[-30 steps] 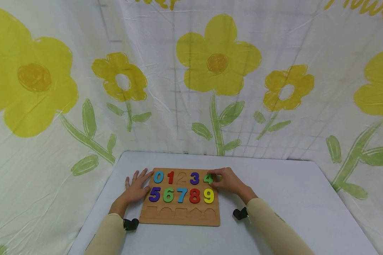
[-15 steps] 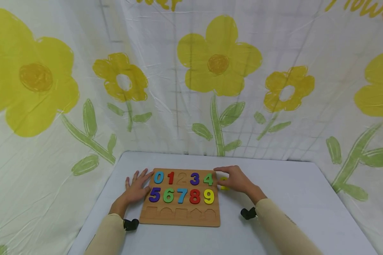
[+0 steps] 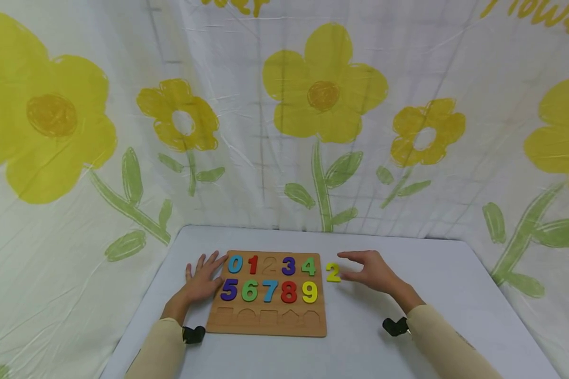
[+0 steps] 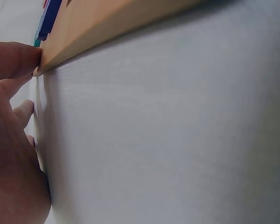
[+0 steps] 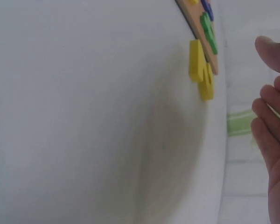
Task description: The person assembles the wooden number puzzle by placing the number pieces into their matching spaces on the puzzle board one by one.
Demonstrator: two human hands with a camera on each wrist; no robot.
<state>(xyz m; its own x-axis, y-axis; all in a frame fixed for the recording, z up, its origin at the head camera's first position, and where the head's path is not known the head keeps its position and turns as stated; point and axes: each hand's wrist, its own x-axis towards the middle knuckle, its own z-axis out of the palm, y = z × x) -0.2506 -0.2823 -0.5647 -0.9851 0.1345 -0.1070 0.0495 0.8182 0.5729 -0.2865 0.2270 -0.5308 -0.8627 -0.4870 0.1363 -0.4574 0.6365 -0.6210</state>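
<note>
A wooden number puzzle board [image 3: 267, 333] lies on the white table, with coloured digits seated in it and a bare 2-shaped recess [image 3: 270, 266] in its top row. My left hand [image 3: 201, 281] rests at the board's left edge, fingers spread, thumb and index finger touching the side; the left wrist view shows the thumb [image 4: 18, 59] against the wooden edge. A yellow number 2 [image 3: 333, 272] lies on the table just right of the board. My right hand [image 3: 372, 271] is just right of that piece, thumb and fingers apart, holding nothing.
Five bare shape outlines [image 3: 268, 317] run along the board's lower row. Behind the white table [image 3: 408, 273] hangs a curtain [image 3: 237, 173] printed with yellow flowers. Each wrist carries a small black device [image 3: 395, 327].
My right hand has moved right, from the green 4 on the board past the yellow 2, which now shows uncovered on the table. My left hand has stayed in place.
</note>
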